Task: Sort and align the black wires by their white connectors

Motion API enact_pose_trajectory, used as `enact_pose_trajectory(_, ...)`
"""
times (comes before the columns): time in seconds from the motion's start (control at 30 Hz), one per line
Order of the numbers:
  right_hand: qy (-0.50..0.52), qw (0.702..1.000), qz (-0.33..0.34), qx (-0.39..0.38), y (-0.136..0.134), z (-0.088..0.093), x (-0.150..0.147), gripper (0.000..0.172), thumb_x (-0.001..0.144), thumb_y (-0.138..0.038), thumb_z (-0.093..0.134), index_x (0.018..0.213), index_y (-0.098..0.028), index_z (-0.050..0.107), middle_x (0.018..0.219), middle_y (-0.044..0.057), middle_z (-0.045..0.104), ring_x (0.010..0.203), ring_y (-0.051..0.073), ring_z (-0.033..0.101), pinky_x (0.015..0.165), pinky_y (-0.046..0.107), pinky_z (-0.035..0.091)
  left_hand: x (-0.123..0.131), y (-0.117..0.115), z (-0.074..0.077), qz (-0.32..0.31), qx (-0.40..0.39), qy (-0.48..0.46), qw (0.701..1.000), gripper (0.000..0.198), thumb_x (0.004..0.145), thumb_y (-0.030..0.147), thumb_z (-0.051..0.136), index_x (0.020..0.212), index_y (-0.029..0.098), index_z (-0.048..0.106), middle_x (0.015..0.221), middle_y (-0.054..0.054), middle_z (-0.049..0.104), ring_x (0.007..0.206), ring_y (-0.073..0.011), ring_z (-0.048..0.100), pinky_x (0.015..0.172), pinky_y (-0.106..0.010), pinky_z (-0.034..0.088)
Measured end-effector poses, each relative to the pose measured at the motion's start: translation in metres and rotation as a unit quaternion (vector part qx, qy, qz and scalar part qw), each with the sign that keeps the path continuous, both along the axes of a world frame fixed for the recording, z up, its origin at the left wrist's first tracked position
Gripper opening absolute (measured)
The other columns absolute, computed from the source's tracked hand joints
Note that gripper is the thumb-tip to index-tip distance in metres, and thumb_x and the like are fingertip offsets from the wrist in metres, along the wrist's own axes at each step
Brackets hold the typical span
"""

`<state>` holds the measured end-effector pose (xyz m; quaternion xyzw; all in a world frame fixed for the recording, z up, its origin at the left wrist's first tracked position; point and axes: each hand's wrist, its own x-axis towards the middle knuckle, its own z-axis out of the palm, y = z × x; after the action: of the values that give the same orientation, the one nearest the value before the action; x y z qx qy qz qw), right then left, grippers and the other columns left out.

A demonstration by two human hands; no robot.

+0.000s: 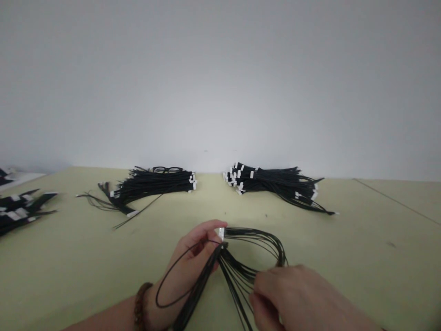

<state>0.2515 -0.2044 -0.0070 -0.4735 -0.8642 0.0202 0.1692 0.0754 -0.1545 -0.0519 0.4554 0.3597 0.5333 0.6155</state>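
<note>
Wire bundle (237, 271): hanging between both hands above pale green tabletop (86, 276)
Left hand (195, 248): fingers wrapping bundle's white connectors (221, 233)
Right hand (285, 294): fingers closing narrowly on bundle's strands
Wire piles (155, 184): lying beyond bundle

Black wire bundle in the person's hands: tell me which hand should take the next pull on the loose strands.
Right, probably: the right hand sits at the spread black wires, while the left hand is occupied gripping the bundle near its white connectors.
</note>
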Motion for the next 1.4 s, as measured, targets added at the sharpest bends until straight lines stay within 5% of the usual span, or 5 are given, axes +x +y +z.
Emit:
enact_pose_trajectory(0.27,0.133,0.969,-0.048,-0.2,0.008,0.005,-0.004,0.018,0.078,-0.011,0.045,0.07,-0.022,0.057,0.058,-0.004,0.058,0.05,0.013,0.054,0.046,0.021,0.036,-0.003,0.002,-0.004,-0.012,0.032,-0.002,0.999,0.035,0.069,0.038,0.076,0.098,0.019,0.069,0.061,0.003,0.053,0.044,-0.0053,0.039,0.039,-0.018,0.026)
enact_pose_trajectory(0.4,0.399,0.806,0.049,-0.434,0.021,0.032,0.017,0.018,0.074,-0.015,0.041,0.076,-0.018,0.058,0.054,-0.004,0.049,0.041,0.009,0.044,0.041,0.019,0.037,-0.006,0.006,-0.006,-0.02,0.032,-0.012,0.999,0.034,0.068,0.037,0.077,0.098,0.021,0.069,0.062,0.004,0.051,0.043,-0.0051,0.041,0.037,-0.017,0.028)
enact_pose_trajectory(0.77,0.69,0.707,0.029,-0.152,0.031,0.071,0.05,0.011,0.084,-0.026,0.056,0.093,-0.027,0.062,0.06,-0.005,0.049,0.043,0.007,0.045,0.04,0.017,0.039,-0.004,0.002,0.0,-0.024,0.032,-0.049,0.998,0.03,0.066,0.03,0.08,0.093,0.021,0.071,0.061,0.004,0.049,0.045,-0.0047,0.041,0.039,-0.014,0.031)
enact_pose_trajectory(1.03,0.189,0.979,0.032,-0.073,-0.002,0.028,0.012,0.022,0.088,-0.021,0.045,0.068,-0.022,0.055,0.056,-0.003,0.058,0.046,0.012,0.053,0.041,0.022,0.034,0.003,-0.014,0.007,-0.02,0.027,-0.048,0.998,0.024,0.07,0.038,0.076,0.088,0.023,0.073,0.06,0.002,0.051,0.048,-0.0051,0.04,0.043,-0.015,0.028)
enact_pose_trajectory(1.4,0.07,0.986,0.066,0.137,0.001,0.013,0.008,0.032,0.093,-0.015,0.036,0.067,-0.021,0.053,0.056,-0.005,0.055,0.045,0.01,0.052,0.043,0.026,0.032,0.0,-0.013,0.01,-0.114,0.068,-0.057,0.99,0.014,0.075,0.034,0.073,0.088,0.028,0.074,0.06,0.003,0.049,0.049,-0.0053,0.039,0.044,-0.014,0.029)
